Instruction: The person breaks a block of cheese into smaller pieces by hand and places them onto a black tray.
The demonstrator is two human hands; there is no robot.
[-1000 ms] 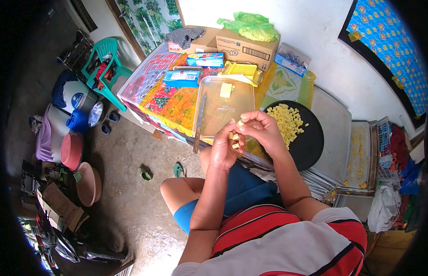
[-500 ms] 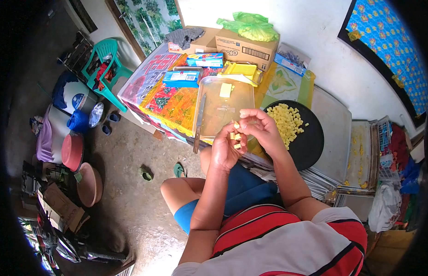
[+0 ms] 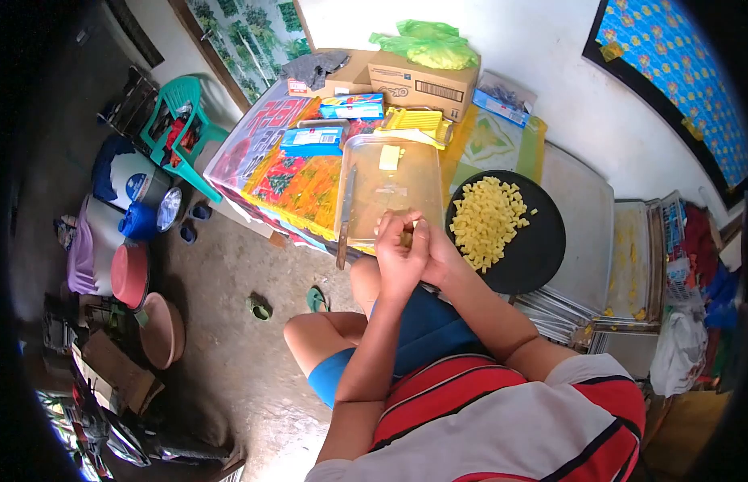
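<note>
My left hand (image 3: pixel 399 255) and my right hand (image 3: pixel 438 251) are pressed together over the near edge of a clear plastic tray (image 3: pixel 382 197). Fingers of both curl round something yellowish, mostly hidden, between the palms. On the tray a yellow block (image 3: pixel 390 157) lies near the far end, with small bits beside it. A long knife (image 3: pixel 346 205) rests along the tray's left side, its handle toward me. To the right of my hands, many small yellow cubes (image 3: pixel 488 217) are heaped on the left part of a round black pan (image 3: pixel 543 241).
Blue boxes (image 3: pixel 312 140), a yellow slotted tray (image 3: pixel 414 123) and a cardboard box (image 3: pixel 422 84) stand farther back on the table. Metal trays (image 3: pixel 579 201) lie right of the pan. A green chair (image 3: pixel 181 136) and basins (image 3: pixel 161 329) are on the left.
My right hand has come down and left to meet my left hand. The small yellow pieces that showed in my left hand are now mostly covered.
</note>
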